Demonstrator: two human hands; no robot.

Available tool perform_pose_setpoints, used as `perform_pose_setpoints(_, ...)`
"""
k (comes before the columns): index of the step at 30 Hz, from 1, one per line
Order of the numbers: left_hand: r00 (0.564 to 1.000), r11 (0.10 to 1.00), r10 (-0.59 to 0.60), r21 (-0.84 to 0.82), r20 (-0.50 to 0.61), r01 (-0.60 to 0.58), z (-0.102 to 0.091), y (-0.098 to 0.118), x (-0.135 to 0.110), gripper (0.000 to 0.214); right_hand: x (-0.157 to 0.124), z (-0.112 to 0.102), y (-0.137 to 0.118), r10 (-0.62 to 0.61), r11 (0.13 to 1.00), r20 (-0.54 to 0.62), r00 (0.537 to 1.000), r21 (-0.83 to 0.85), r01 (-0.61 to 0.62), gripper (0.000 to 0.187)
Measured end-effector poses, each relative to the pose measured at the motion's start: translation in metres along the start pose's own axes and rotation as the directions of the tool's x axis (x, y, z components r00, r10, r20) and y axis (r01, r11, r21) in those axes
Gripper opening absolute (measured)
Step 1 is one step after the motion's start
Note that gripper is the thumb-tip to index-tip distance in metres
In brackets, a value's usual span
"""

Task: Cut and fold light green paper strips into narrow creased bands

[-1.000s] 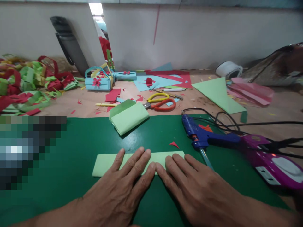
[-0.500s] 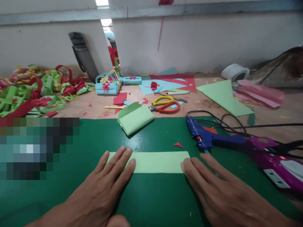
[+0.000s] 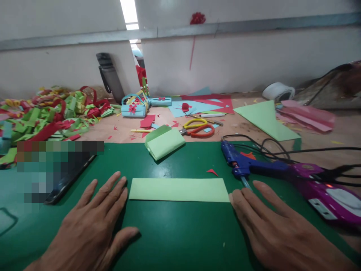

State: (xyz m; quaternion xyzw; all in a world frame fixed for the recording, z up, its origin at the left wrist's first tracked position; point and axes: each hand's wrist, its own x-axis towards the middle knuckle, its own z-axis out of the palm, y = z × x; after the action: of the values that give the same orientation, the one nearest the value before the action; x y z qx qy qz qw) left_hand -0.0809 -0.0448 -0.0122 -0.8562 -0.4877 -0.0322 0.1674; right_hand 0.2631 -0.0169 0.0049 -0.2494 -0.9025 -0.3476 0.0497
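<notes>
A folded strip of light green paper point(image 3: 179, 190) lies flat and crosswise on the green mat point(image 3: 175, 237). My left hand point(image 3: 93, 222) rests palm down to its left, fingers and thumb spread, apart from the paper. At the strip's lower right corner, the fingertips of my right hand point(image 3: 273, 226) touch or nearly touch the paper. Its fingers reach forward, one standing apart from the others; its thumb is hidden. Beyond the strip sits a folded light green paper piece point(image 3: 166, 143) with an open flap.
A blue glue gun point(image 3: 254, 165) with black cables lies by a purple power strip point(image 3: 327, 192). Scissors point(image 3: 200, 130), paper scraps and small blue paper bags point(image 3: 133, 110) are farther back. A partly blurred phone point(image 3: 73, 177), a heap of paper pieces point(image 3: 56, 116) and a bottle point(image 3: 110, 79) stand left.
My left hand has come off the strip, moving left and spreading its thumb. My right hand has shifted slightly right to the strip's corner. The camera view has tilted up a little.
</notes>
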Motion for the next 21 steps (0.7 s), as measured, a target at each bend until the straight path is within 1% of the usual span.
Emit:
perform_pose_setpoints(2,0.996,1.0,-0.021,0.002,-0.089,0.021,-0.006,0.005,0.012,0.047,0.004,-0.008,0.002,0.064,0.997,0.022,0.998,-0.033,-0.064,0.038)
perform_pose_setpoints(3,0.99,1.0,-0.005,-0.006,-0.143,0.004,-0.01,0.01,0.02,0.043,0.007,-0.012,0.003,0.087,0.995,0.025,0.996,-0.045,-0.086,0.038)
perform_pose_setpoints(4,0.981,0.999,0.031,-0.02,-0.193,-0.036,-0.013,0.015,0.028,0.04,0.011,-0.014,0.004,0.099,0.994,0.016,0.995,-0.049,-0.098,0.038)
perform_pose_setpoints(5,0.97,0.996,0.06,-0.046,-0.237,-0.073,-0.015,0.021,0.037,0.038,0.016,-0.015,0.003,0.085,0.996,-0.008,0.996,-0.04,-0.085,0.037)
perform_pose_setpoints(6,0.964,0.991,0.08,-0.081,-0.254,-0.104,-0.017,0.028,0.047,0.036,0.021,-0.015,0.003,0.079,0.997,-0.011,0.997,-0.01,-0.079,0.036)
perform_pose_setpoints(7,0.967,0.985,0.084,-0.127,-0.239,-0.117,-0.019,0.035,0.056,0.035,0.026,-0.013,0.001,0.084,0.996,-0.037,0.996,0.017,-0.084,0.033)
perform_pose_setpoints(8,0.974,0.972,0.116,-0.178,-0.194,-0.151,-0.019,0.041,0.064,0.038,0.031,-0.01,0.0,0.095,0.995,-0.034,0.995,0.02,-0.094,0.032)
perform_pose_setpoints(9,0.98,0.957,0.161,-0.225,-0.117,-0.184,-0.019,0.047,0.073,0.045,0.035,-0.005,-0.002,0.082,0.996,-0.007,0.997,0.03,-0.082,0.031)
perform_pose_setpoints(10,0.978,0.939,0.207,-0.276,-0.026,-0.206,-0.019,0.052,0.08,0.053,0.039,-0.001,-0.003,0.069,0.997,0.04,0.997,0.035,-0.07,0.029)
perform_pose_setpoints(11,0.97,0.926,0.24,-0.311,0.042,-0.216,-0.019,0.055,0.087,0.056,0.041,0.003,-0.005,0.05,0.998,0.077,0.996,0.042,-0.053,0.027)
perform_pose_setpoints(13,0.952,0.914,0.281,-0.336,0.12,-0.227,-0.019,0.059,0.096,0.055,0.044,0.01,-0.006,0.014,0.998,0.104,0.994,0.059,-0.02,0.023)
perform_pose_setpoints(17,0.932,0.916,0.308,-0.324,0.189,-0.237,-0.022,0.059,0.099,0.054,0.042,0.015,-0.007,-0.013,0.993,0.029,0.999,0.113,0.009,0.019)
perform_pose_setpoints(21,0.932,0.928,0.313,-0.269,0.184,-0.259,-0.019,0.056,0.091,0.045,0.042,0.019,-0.002,-0.067,0.962,-0.002,0.998,0.264,0.065,0.02)
